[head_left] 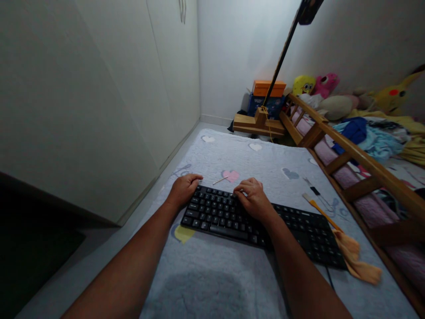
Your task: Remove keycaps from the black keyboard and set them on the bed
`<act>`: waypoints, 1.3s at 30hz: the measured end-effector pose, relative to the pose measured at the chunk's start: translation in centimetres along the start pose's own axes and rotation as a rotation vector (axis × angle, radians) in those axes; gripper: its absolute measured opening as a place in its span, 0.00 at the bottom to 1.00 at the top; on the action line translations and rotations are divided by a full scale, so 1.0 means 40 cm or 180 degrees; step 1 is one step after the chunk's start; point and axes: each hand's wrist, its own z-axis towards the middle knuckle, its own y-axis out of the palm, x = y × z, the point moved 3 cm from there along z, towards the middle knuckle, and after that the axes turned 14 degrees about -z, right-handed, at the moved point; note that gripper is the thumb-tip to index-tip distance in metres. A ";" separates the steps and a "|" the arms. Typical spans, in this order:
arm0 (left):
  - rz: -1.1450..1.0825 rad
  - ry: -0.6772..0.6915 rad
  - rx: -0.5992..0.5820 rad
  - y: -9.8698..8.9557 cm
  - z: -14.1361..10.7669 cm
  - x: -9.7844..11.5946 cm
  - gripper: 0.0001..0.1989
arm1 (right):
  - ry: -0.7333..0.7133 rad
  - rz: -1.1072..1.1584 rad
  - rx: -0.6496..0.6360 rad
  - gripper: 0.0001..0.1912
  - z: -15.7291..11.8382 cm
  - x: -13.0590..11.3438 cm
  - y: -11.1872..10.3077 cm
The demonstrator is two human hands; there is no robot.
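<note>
A black computer keyboard (219,212) lies at a slant on the pale cloth, its right part running under my right forearm. My left hand (183,190) is closed at the keyboard's far left corner, fingers curled at its edge. Above the upper rows of keys, my right hand (254,199) is bent into a pinch; a small pale bit shows at the fingertips, too little to name. Just beyond the keyboard, between both hands, a cotton swab (220,180) rests on the cloth.
Right of the keyboard lie a flat brush with an orange handle (323,213), an orange cloth (353,257) and a thin tool with a black grip (314,191). A wooden bed rail (368,150) borders the right side, a white cabinet (133,88) the left. Behind stands a wooden-based pole (280,57).
</note>
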 end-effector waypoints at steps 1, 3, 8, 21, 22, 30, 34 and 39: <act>-0.0006 0.0002 0.0003 0.000 0.000 -0.001 0.20 | 0.0028 -0.0027 0.0036 0.07 0.000 0.001 0.001; -0.0018 -0.0006 0.0007 0.001 0.000 -0.003 0.20 | 0.0047 -0.0065 0.0068 0.08 0.000 0.003 0.002; -0.0011 -0.0025 -0.0005 0.000 -0.001 -0.004 0.19 | -0.0038 -0.0001 -0.0045 0.07 -0.002 -0.001 0.001; -0.0030 -0.0031 -0.0013 -0.001 0.000 -0.001 0.20 | -0.0083 0.0008 -0.0175 0.09 -0.008 0.025 -0.012; -0.0026 -0.0036 -0.0015 -0.001 0.000 -0.002 0.20 | -0.0065 0.0006 -0.0180 0.08 -0.009 0.027 -0.013; -0.0048 -0.0019 0.0009 0.001 0.001 -0.009 0.20 | -0.0081 0.0077 -0.0192 0.07 -0.006 0.018 -0.006; -0.0034 -0.0016 0.0012 0.001 0.001 -0.007 0.19 | -0.0134 0.0110 -0.0147 0.07 -0.003 0.004 -0.003; -0.0004 -0.0024 -0.0001 -0.001 -0.002 -0.002 0.19 | -0.0084 0.0124 -0.0167 0.06 -0.004 0.011 -0.006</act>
